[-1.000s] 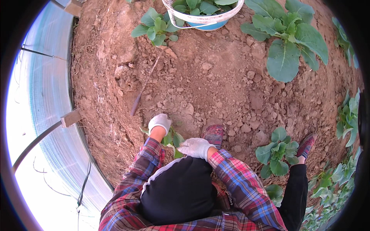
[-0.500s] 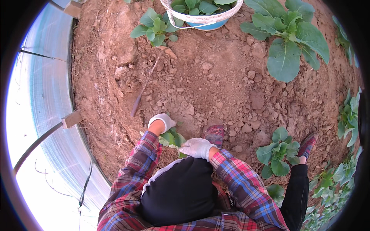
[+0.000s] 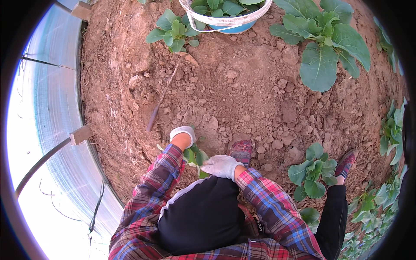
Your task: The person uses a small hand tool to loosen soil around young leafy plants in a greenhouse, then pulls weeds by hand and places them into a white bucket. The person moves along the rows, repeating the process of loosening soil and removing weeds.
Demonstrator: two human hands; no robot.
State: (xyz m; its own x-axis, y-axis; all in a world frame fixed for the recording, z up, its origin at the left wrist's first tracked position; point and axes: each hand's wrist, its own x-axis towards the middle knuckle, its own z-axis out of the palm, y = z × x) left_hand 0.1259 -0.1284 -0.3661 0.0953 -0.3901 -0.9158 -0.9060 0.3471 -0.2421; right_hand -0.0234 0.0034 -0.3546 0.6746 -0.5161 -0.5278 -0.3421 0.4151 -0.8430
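A leafy green plant (image 3: 194,157) grows low in the soil in front of my bent knee. My left hand (image 3: 183,134), in a white glove, reaches down at the plant's far side, and its fingers are hidden behind the wrist and glove. Over the plant's right edge lies my right hand (image 3: 222,166), also in a white glove, with its fingers pressed together at the leaves. Part of the plant is covered by my left sleeve and both hands. Beyond my left hand, a thin tool with a dark handle (image 3: 152,118) lies on the soil.
A white-rimmed blue bucket (image 3: 236,29) full of leafy greens stands at the far side, beside a small plant (image 3: 174,32). Larger plants (image 3: 323,47) grow at the right, another (image 3: 313,171) between my feet. Plastic sheeting (image 3: 60,117) with a curved pole runs along the left.
My left hand has shifted slightly away and to the right beside the plant. My right hand stays almost where it was.
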